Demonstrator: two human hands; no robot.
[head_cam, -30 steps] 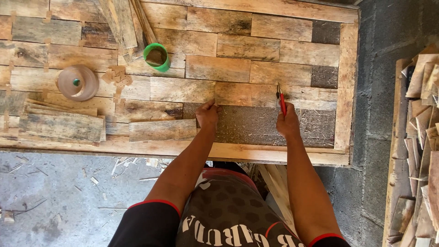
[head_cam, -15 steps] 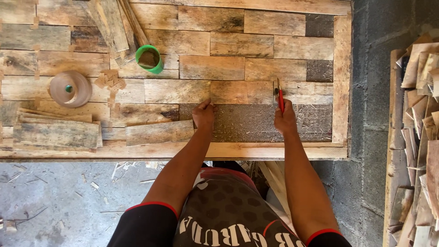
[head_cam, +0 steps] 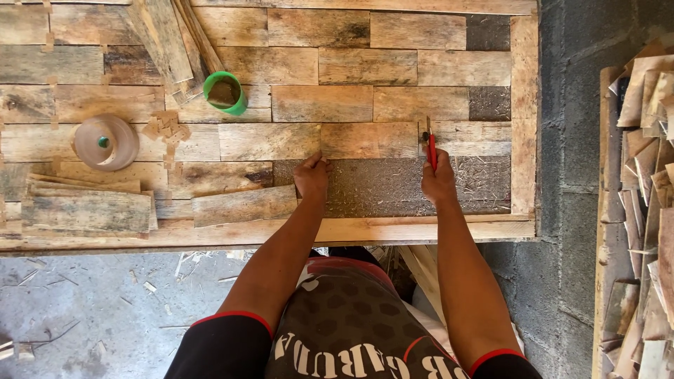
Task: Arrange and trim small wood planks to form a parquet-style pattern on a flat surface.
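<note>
Head view, looking down on a wood panel (head_cam: pixel 523 105) made of short planks inside a pale frame. Left hand (head_cam: pixel 311 175) lies at the panel's lower middle, fingers pressed together and curled, tips pinching the lower left corner of a plank (head_cam: pixel 368 140). The plank's long axis runs left-right across the panel, level with its row, left end at the left hand, right end by the right hand. Right hand (head_cam: pixel 439 181) is closed around a red-handled tool (head_cam: pixel 432 146); the tool's long axis runs up-down in view, tip pointing away from the person, resting at the plank's right end. Tool type cannot be told. Both hands sit over a bare dark rough patch (head_cam: pixel 393 186) of backing below the plank.

Green cup (head_cam: pixel 225 92) stands up-left, well apart from the hands. Round tan lid-like disc (head_cam: pixel 106 142) sits far left. Loose planks (head_cam: pixel 88 209) stacked at lower left; more strips (head_cam: pixel 168 42) lean at top left. Scrap wood pile (head_cam: pixel 642 210) stands at right beyond a grey block wall (head_cam: pixel 569 140).
</note>
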